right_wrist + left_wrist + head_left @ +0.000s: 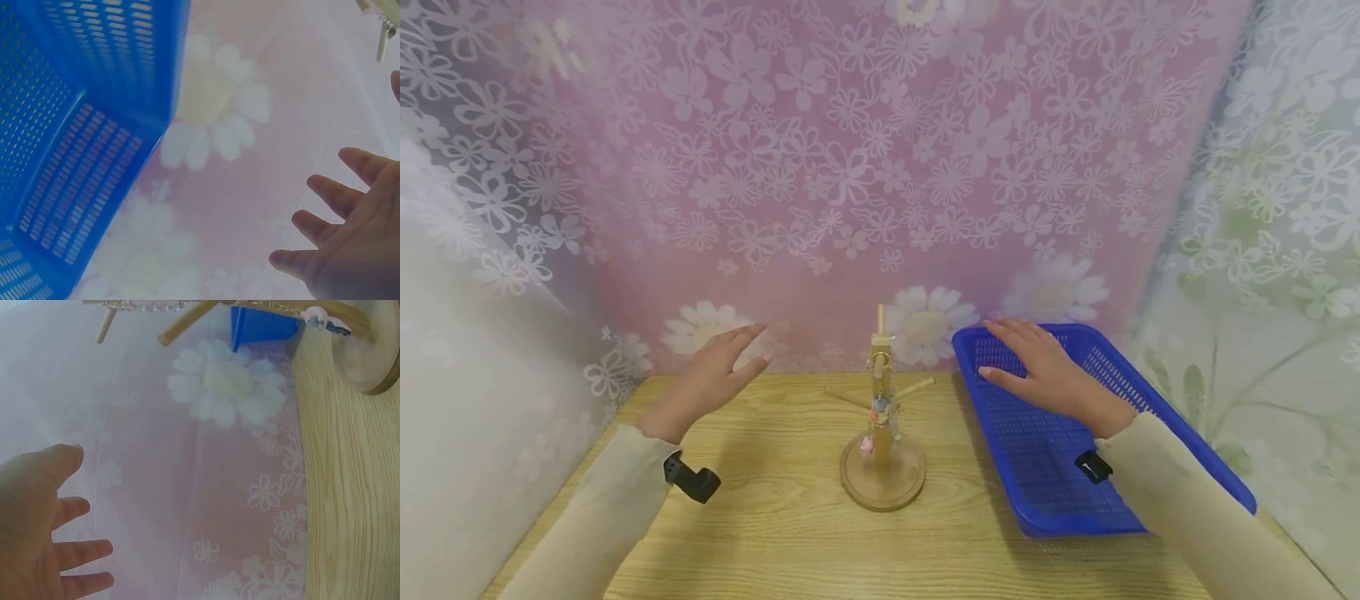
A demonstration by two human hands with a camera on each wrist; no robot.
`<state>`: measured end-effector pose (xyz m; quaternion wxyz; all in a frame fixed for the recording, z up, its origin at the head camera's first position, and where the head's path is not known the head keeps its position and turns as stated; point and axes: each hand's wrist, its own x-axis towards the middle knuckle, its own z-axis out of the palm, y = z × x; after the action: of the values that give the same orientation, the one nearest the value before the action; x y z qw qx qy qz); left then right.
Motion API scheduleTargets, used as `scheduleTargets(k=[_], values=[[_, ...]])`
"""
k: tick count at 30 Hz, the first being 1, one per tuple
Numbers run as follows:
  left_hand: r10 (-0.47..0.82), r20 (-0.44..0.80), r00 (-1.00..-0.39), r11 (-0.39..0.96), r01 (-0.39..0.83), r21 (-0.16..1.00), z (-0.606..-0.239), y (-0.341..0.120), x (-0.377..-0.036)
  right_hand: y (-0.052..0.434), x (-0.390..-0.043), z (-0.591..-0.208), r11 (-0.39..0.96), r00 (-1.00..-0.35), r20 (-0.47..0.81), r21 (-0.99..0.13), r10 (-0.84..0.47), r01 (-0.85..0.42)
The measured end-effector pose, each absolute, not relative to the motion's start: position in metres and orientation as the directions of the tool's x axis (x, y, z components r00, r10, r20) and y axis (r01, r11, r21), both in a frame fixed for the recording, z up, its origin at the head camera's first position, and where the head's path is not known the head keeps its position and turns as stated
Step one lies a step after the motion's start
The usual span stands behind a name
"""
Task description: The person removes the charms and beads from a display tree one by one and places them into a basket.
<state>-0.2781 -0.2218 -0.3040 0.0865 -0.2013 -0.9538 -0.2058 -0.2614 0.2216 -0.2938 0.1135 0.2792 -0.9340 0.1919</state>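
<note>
A small wooden stand (882,450) with pegs and a round base stands mid-table, with small trinkets and chains hanging on it. My left hand (715,375) hovers over the table's far left, fingers straight, holding nothing; the left wrist view shows its spread fingers (47,531) before the floral cloth. My right hand (1045,371) floats flat above the blue perforated basket (1150,408), also holding nothing. The right wrist view has that hand's fingers (340,240) beside the basket wall (81,125). In the left wrist view the stand's base (375,359) lies at top right.
The wooden table (775,525) is walled in by a pink floral curtain (880,167) behind and pale floral cloth at both sides. The blue basket takes up the right part of the table, and nothing shows inside it. Black wrist mounts sit on both beige sleeves.
</note>
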Motion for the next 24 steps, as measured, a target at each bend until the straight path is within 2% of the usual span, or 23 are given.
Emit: scheduleTargets(k=[6,12,17,24], values=[[0.379,0.274,-0.884,0.799,0.462,0.385,-0.305,-0.214,-0.274,0.210,-0.257,-0.296,0.724,-0.798,0.317,-0.341,-0.512,-0.600],[0.422,0.314,-0.851,0.762,0.520,0.386,-0.305,-0.202,-0.266,0.201,-0.248,-0.298,0.688,-0.813,0.307,-0.433,-0.495,-0.582],[0.441,0.345,-0.829,0.733,0.554,0.395,-0.304,-0.192,-0.260,0.192,-0.238,-0.301,0.677,-0.825,0.331,-0.470,-0.459,-0.566],[0.418,0.364,-0.833,0.699,0.550,0.456,-0.311,-0.183,-0.252,0.174,-0.219,-0.305,0.610,-0.849,0.377,-0.590,-0.371,-0.529]])
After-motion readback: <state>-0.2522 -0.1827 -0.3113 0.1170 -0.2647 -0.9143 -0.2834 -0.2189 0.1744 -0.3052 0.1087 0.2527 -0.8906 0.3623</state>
